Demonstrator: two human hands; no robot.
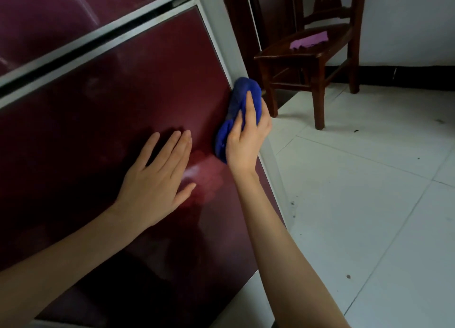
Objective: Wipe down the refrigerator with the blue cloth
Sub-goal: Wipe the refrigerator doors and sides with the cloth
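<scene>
The refrigerator [103, 101] fills the left of the view, with glossy dark-red doors framed in grey. Its lower door is in front of me and a gap separates it from the upper door. My right hand [246, 140] grips the bunched blue cloth [242, 94] and presses it against the right edge of the lower door. My left hand [157, 180] lies flat on the same door, fingers spread, to the left of the cloth.
A dark wooden chair [310, 54] stands to the right of the refrigerator, with a purple cloth [309, 41] on its seat. White floor tiles [369, 192] with a few dark specks spread to the right. A white wall with black skirting is behind.
</scene>
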